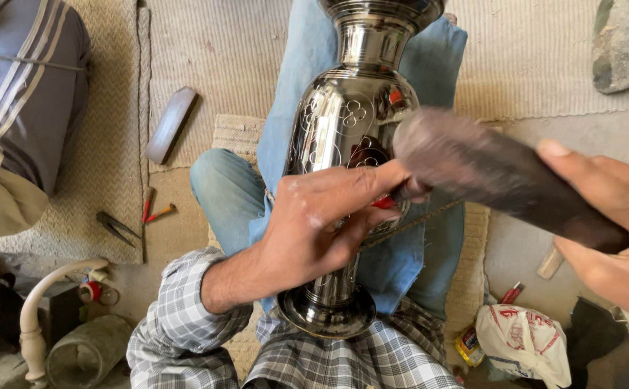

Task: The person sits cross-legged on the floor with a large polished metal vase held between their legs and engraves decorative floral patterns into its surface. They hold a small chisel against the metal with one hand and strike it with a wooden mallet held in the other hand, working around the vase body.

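A tall, polished dark-metal vase [343, 137] with a narrow neck and a flared round foot lies across the person's lap on blue denim cloth [430, 65], its foot toward the body and its mouth pointing away. Fine flower-and-scroll outlines are already cut into the upper left of its belly; the neck and the lower stem by the foot show bare, plain metal — so by my reading the engraving is begun but far from finished.

The left hand [321, 223] rests on the belly of the vase, fingers closed around a small tool with a red part [384, 203], its tip set against the metal. The right hand [610, 230] is wrapped around the handle end of a dark wooden mallet [487, 169], whose blurred head hangs just above the left-hand tool.

Further out, on the woven beige mat [206, 43], lie a flat wooden block [171, 124], two small red-handled tools [154, 210] and dark metal pincers [116, 227]. A white plastic bag [523, 342] sits at the lower right, a grey stone [626, 43] at the upper right.
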